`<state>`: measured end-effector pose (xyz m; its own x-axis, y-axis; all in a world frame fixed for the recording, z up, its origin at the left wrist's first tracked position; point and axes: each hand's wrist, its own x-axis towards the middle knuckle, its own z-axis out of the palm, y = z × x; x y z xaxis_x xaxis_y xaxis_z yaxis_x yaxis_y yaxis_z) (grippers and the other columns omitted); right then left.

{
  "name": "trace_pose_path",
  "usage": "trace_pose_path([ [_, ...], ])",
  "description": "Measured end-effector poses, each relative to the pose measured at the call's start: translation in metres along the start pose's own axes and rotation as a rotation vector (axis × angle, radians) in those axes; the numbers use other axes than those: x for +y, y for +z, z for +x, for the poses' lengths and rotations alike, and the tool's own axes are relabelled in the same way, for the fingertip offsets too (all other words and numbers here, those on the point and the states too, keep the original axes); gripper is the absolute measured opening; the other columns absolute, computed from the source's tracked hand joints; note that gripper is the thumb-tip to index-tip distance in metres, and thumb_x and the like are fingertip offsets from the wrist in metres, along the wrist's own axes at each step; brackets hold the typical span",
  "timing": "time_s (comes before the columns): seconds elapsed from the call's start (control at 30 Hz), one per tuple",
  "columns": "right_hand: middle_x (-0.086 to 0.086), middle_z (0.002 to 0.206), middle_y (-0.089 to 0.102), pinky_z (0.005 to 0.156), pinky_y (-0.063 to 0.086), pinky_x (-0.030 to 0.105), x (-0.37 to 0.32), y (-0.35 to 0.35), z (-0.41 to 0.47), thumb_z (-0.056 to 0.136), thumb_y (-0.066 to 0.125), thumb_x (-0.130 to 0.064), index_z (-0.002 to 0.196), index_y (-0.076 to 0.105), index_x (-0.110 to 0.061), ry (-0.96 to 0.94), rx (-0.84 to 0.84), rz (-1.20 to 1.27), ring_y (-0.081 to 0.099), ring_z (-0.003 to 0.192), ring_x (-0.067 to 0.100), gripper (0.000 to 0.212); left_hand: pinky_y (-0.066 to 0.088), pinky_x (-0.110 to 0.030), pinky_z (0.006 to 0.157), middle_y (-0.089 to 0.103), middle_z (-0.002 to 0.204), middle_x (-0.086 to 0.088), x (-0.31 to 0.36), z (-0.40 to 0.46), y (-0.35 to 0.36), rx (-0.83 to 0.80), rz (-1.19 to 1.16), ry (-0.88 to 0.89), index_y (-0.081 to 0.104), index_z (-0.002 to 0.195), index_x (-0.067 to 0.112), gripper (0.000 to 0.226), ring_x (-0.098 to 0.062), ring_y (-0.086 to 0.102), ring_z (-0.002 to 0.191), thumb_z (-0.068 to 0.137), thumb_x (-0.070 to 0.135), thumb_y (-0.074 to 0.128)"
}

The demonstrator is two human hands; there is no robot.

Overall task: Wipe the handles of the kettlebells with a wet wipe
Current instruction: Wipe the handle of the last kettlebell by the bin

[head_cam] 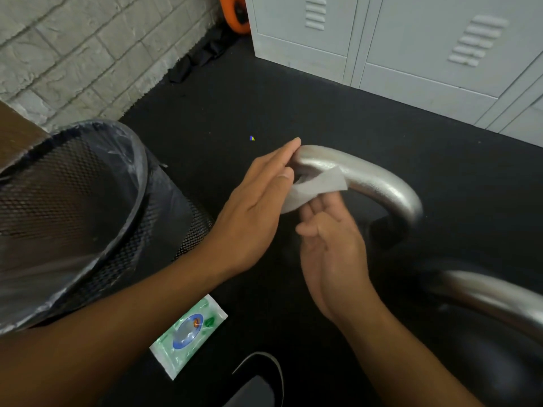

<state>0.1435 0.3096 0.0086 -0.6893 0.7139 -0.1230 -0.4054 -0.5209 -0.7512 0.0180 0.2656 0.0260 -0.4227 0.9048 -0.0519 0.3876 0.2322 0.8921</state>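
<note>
While my left hand (258, 201) lies flat against the kettlebell handle (367, 180), fingers straight, my right hand (332, 239) pinches the wet wipe (311, 189) draped over it.

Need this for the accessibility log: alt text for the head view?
Two bare hands work a white wet wipe around a silver kettlebell handle: left hand flat against it, right hand below. A lined mesh bin and wipes pack sit on black floor.
</note>
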Motion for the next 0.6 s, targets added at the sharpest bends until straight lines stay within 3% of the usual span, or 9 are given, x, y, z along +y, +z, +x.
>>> trace_pose_path([
  [0.1,0.001,0.142,0.066,0.112,0.046,0.025,0.003,0.002,-0.002,0.073,0.044,0.004,0.141,0.056,-0.016,-0.005,-0.015,0.074,0.057,0.136,0.013,0.072,0.029,-0.019,0.119,0.040,0.153,0.021,0.000,0.000,0.001,0.000,-0.006,0.000,0.035,0.155,0.044,0.051,0.012,0.036,0.141,0.105,0.041,0.033],
  [0.23,0.008,0.114,0.071,0.106,0.051,0.029,-0.005,0.002,0.015,0.071,0.049,-0.003,0.126,0.061,0.002,0.045,0.094,0.093,0.065,0.118,0.022,0.057,0.031,-0.025,0.122,0.039,0.156,0.018,-0.003,0.000,0.002,0.003,-0.005,0.011,0.035,0.157,0.039,0.051,0.010,0.035,0.143,0.106,0.040,0.033],
  [0.33,0.013,0.109,0.065,0.106,0.049,0.034,-0.010,-0.003,0.020,0.072,0.050,-0.006,0.116,0.062,0.005,0.060,0.094,0.070,0.062,0.113,0.026,0.047,0.032,-0.026,0.122,0.038,0.156,0.018,-0.004,0.000,0.002,-0.001,-0.019,0.013,0.035,0.156,0.041,0.049,0.009,0.035,0.143,0.107,0.040,0.033],
  [0.43,0.020,0.117,0.059,0.120,0.039,0.044,-0.008,-0.005,0.011,0.074,0.048,-0.006,0.132,0.052,0.015,0.044,0.097,0.115,0.056,0.123,0.034,0.062,0.031,-0.020,0.120,0.040,0.155,0.018,-0.003,0.000,0.003,0.014,-0.019,0.015,0.035,0.157,0.037,0.050,0.011,0.036,0.142,0.107,0.038,0.033],
  [0.53,0.021,0.125,0.064,0.122,0.038,0.044,-0.007,-0.004,0.000,0.078,0.044,-0.007,0.136,0.054,0.008,0.005,0.099,0.237,0.058,0.133,0.034,0.061,0.032,-0.022,0.120,0.041,0.154,0.020,-0.002,0.000,0.003,0.020,-0.032,0.001,0.036,0.156,0.039,0.050,0.012,0.037,0.140,0.106,0.038,0.033],
  [0.6,0.013,0.109,0.068,0.117,0.042,0.039,-0.009,-0.001,-0.002,0.078,0.044,-0.007,0.114,0.063,-0.001,0.002,0.106,0.302,0.062,0.121,0.029,0.040,0.034,-0.023,0.120,0.041,0.154,0.021,-0.001,0.000,0.002,0.022,-0.019,0.000,0.036,0.155,0.040,0.050,0.011,0.037,0.140,0.105,0.039,0.032],
])
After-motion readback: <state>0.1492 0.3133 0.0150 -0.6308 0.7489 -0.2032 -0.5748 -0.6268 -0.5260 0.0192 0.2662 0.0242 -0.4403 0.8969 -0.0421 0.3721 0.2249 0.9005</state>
